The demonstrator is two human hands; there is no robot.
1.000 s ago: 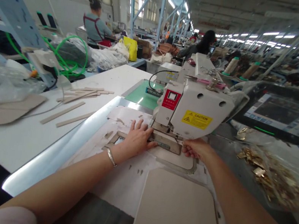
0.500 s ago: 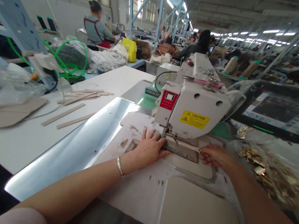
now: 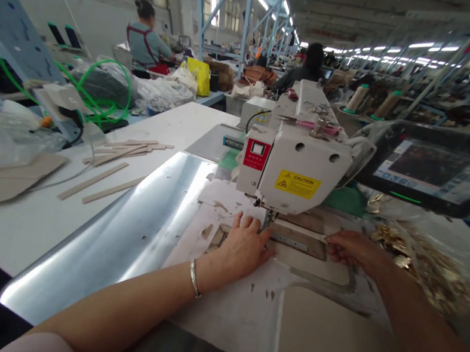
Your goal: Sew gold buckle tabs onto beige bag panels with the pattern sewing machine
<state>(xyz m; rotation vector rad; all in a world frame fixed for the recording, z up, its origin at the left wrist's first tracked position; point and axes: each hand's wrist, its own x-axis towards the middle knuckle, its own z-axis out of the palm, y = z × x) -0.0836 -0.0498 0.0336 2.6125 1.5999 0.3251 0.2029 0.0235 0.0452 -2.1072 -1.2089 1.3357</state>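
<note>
My left hand [image 3: 244, 245] lies flat, fingers spread, on a beige leather piece [image 3: 314, 266] clamped in a template under the white sewing machine head [image 3: 295, 165]. My right hand [image 3: 352, 249] rests at the right side of the same piece, fingers curled against its edge beside the metal clamp frame [image 3: 300, 242]. The needle area sits between my two hands. A silver bracelet is on my left wrist.
A large beige panel [image 3: 335, 351] lies in front of me. Leather strips [image 3: 110, 163] lie on the white table at the left. A touchscreen [image 3: 440, 170] hangs at the right above a bag of gold metal parts [image 3: 428, 265]. Other people work further back.
The view has shifted left, so the machine and both hands sit further right in frame. My hands stay on the piece under the machine head.
</note>
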